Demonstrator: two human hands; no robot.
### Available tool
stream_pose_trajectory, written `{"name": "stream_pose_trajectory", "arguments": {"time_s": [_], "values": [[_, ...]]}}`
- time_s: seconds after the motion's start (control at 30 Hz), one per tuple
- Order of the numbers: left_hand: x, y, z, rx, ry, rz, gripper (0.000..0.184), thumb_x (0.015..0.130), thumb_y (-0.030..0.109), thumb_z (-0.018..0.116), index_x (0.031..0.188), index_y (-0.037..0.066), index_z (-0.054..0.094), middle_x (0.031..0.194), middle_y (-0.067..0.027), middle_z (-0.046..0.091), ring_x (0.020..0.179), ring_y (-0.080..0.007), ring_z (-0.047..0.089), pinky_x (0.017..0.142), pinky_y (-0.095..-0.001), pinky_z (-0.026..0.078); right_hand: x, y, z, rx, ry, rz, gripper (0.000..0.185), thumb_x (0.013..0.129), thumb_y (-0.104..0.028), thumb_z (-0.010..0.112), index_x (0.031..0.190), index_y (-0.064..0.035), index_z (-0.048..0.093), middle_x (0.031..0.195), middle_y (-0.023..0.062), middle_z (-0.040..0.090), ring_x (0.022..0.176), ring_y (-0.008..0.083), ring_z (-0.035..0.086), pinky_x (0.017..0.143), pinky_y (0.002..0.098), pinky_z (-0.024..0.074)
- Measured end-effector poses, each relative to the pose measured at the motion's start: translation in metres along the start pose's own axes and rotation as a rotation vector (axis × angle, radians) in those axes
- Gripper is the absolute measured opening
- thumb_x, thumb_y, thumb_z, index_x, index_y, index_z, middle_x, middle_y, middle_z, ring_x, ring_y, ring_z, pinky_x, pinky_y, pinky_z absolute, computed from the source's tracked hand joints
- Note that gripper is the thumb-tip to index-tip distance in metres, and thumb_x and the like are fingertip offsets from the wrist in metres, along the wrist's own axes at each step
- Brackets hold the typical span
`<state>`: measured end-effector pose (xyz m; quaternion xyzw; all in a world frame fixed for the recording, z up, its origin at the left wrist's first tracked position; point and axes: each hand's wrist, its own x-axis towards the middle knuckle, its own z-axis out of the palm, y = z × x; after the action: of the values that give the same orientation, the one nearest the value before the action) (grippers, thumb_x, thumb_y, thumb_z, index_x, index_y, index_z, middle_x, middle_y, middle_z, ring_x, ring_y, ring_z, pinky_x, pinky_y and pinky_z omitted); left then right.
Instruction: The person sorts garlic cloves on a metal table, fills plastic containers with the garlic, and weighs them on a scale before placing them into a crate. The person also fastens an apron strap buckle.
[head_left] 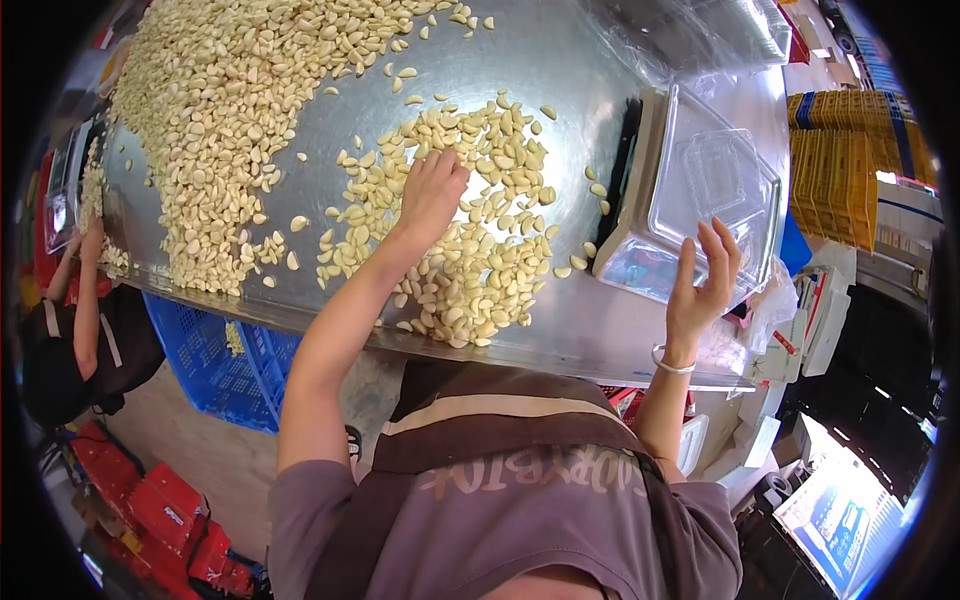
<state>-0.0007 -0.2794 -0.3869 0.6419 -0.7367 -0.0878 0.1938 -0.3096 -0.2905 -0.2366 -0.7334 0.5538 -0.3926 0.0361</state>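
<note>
My left hand is down among a loose spread of peeled garlic cloves on the metal table. Its fingers are curled together and the fingertips are hidden, so what they hold cannot be made out. Over the near right edge of a clear plastic tray, my right hand is raised with fingers apart and nothing in it. That tray rests on a pale, box-like device, perhaps a scale. A few stray cloves lie beside the device.
A large garlic heap covers the table's left part. Stacked clear trays stand at the far right. Blue crates sit below the front edge, yellow crates to the right. Another person's arm reaches in at far left.
</note>
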Motion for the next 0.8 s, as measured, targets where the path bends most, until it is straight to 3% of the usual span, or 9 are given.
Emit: {"name": "stream_pose_trajectory", "arguments": {"time_s": [0.13,0.2,0.27,0.33,0.43,0.5,0.57,0.63,0.8], "values": [[-0.003,0.006,-0.007,-0.1,0.148,0.055,0.008,0.076,0.005,0.062,0.083,0.005,0.064,0.093,-0.0062,0.059,0.095,-0.0222,0.053,0.083,-0.0335,0.042,-0.009,-0.007,0.009,0.106,-0.067,0.043,0.025,0.079,0.005,0.062,0.103,0.0006,0.063,0.11,0.0147,0.06,0.092,0.0253,0.06,0.081,0.0343,0.0484],[-0.009,0.004,-0.024,-0.222,0.246,0.075,0.009,0.079,0.006,0.061,0.088,0.003,0.064,0.096,-0.0079,0.061,0.095,-0.0227,0.056,0.082,-0.0324,0.044,-0.03,-0.009,0.025,0.099,-0.194,-0.147,0.031,0.077,0.006,0.062,0.107,-0.0021,0.062,0.112,0.0152,0.06,0.099,0.0305,0.059,0.087,0.038,0.0461],[-0.026,0.013,-0.073,-0.703,0.097,-0.56,0.012,0.087,0.009,0.058,0.096,0.003,0.063,0.098,-0.009,0.064,0.092,-0.0218,0.06,0.08,-0.0306,0.047,-0.067,-0.014,0.047,0.193,-0.407,-0.107,0.036,0.078,-0.002,0.065,0.114,-0.0048,0.059,0.118,0.0153,0.058,0.108,0.0331,0.055,0.094,0.043,0.0421],[-0.061,-0.016,-0.106,-0.494,0.365,-0.479,0.015,0.091,0.012,0.056,0.101,0.004,0.062,0.099,-0.0083,0.064,0.088,-0.0193,0.061,0.079,-0.029,0.047,-0.1,-0.018,0.059,0.13,-0.638,-0.276,0.047,0.082,-0.017,0.066,0.126,-0.011,0.053,0.133,0.0149,0.048,0.122,0.0323,0.046,0.102,0.0471,0.0346],[-0.134,-0.077,-0.153,-0.306,0.614,-0.684,0.014,0.091,0.011,0.057,0.101,0.002,0.062,0.096,-0.0068,0.065,0.088,-0.0144,0.059,0.08,-0.0267,0.046,-0.136,-0.017,0.073,0.049,-0.934,-0.45,0.057,0.085,-0.035,0.061,0.138,-0.0218,0.042,0.144,0.0123,0.035,0.132,0.0308,0.035,0.108,0.0521,0.0243],[-0.204,-0.141,-0.172,-0.136,0.723,-0.765,0.018,0.091,0.011,0.058,0.105,-0.001,0.06,0.092,-0.0087,0.066,0.084,-0.0147,0.061,0.077,-0.0277,0.048,-0.143,-0.012,0.089,-0.014,-0.931,-0.507,0.06,0.086,-0.041,0.058,0.14,-0.0275,0.037,0.147,0.0109,0.03,0.134,0.03,0.03,0.109,0.0543,0.0202],[-0.269,-0.179,-0.196,0.154,0.533,-0.872,0.026,0.088,0.009,0.059,0.113,0.0,0.058,0.103,-0.0139,0.063,0.095,-0.0238,0.061,0.082,-0.0328,0.048,-0.136,-0.013,0.108,-0.044,-0.905,-0.546,0.061,0.086,-0.044,0.056,0.141,-0.0311,0.035,0.149,0.0103,0.027,0.136,0.0298,0.028,0.109,0.056,0.0179],[-0.28,-0.163,-0.202,0.855,0.363,-0.968,0.031,0.086,0.008,0.06,0.116,0.0,0.056,0.109,-0.0163,0.06,0.104,-0.0299,0.057,0.089,-0.0368,0.045,-0.118,-0.02,0.132,-0.041,-0.847,-0.565,0.06,0.086,-0.046,0.055,0.141,-0.0326,0.035,0.149,0.0105,0.028,0.136,0.0301,0.028,0.109,0.0574,0.0174],[-0.21,-0.071,-0.181,0.04,0.39,-0.724,0.023,0.083,0.007,0.062,0.106,0.003,0.063,0.105,-0.0124,0.062,0.099,-0.0285,0.057,0.089,-0.0349,0.043,-0.086,-0.032,0.145,0.082,-0.728,-0.433,0.057,0.086,-0.042,0.056,0.138,-0.0246,0.04,0.149,0.0113,0.027,0.135,0.0304,0.029,0.109,0.0566,0.0188]]}}
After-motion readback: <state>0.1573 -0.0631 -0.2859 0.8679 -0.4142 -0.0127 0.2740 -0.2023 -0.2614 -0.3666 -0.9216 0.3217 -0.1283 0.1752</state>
